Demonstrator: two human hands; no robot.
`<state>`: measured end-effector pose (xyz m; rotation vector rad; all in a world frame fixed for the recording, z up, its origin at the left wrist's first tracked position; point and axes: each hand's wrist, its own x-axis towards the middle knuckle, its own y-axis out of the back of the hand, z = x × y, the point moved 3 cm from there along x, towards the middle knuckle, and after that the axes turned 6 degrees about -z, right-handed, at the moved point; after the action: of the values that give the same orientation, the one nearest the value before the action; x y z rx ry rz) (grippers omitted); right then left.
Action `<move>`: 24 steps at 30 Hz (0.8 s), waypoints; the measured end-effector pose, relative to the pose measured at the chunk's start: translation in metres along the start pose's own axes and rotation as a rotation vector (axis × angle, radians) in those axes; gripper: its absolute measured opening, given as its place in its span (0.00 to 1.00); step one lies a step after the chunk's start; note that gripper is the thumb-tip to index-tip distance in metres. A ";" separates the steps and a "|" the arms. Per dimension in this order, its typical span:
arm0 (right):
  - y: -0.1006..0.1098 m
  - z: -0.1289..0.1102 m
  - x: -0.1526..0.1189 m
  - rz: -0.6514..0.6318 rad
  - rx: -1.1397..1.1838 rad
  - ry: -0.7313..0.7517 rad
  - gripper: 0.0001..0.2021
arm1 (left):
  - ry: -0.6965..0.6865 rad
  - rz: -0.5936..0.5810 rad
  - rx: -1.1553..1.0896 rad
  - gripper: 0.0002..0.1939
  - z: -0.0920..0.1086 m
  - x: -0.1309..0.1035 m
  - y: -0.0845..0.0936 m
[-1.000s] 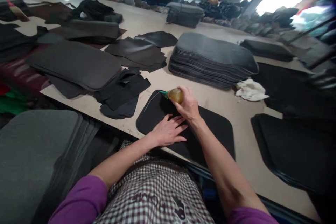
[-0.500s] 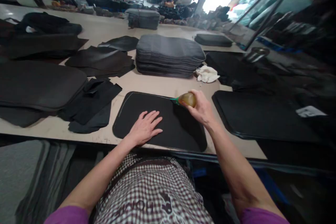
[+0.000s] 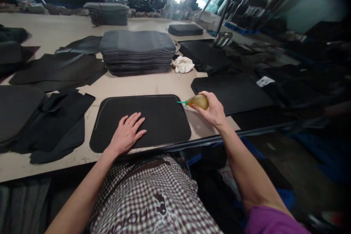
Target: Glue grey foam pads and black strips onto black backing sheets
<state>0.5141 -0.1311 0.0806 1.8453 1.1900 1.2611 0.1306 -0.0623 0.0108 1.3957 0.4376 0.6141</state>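
A black panel with rounded corners lies flat at the table's front edge, a thin pale line running along its left and far edges. My left hand rests on its left part, fingers spread, holding nothing. In my right hand is a squeeze bottle of yellowish-brown liquid, tipped on its side. Its thin green nozzle points left and its tip is at the panel's far right corner; whether it touches cannot be made out.
Behind the panel stands a tall stack of dark panels, with a crumpled white cloth beside it. Black sheets lie on the left. More black panels lie to the right, and a metal cup stands farther back.
The bottle's nozzle has travelled right along the panel's far edge to the far right corner. My left hand stays flat on the panel. The whole view has turned to the right.
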 end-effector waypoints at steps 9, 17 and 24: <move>0.057 -0.001 -0.060 -0.216 0.152 -0.034 0.26 | -0.004 -0.013 -0.020 0.30 -0.001 0.001 -0.001; 0.067 -0.006 -0.119 -0.250 0.276 -0.192 0.29 | -0.002 -0.023 -0.058 0.30 -0.002 0.001 -0.003; 0.021 -0.035 -0.128 -0.270 0.526 -0.256 0.30 | 0.014 0.000 -0.205 0.31 -0.009 -0.002 0.004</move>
<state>0.4701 -0.2568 0.0605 2.0345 1.6626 0.5721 0.1226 -0.0565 0.0129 1.1968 0.3741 0.6508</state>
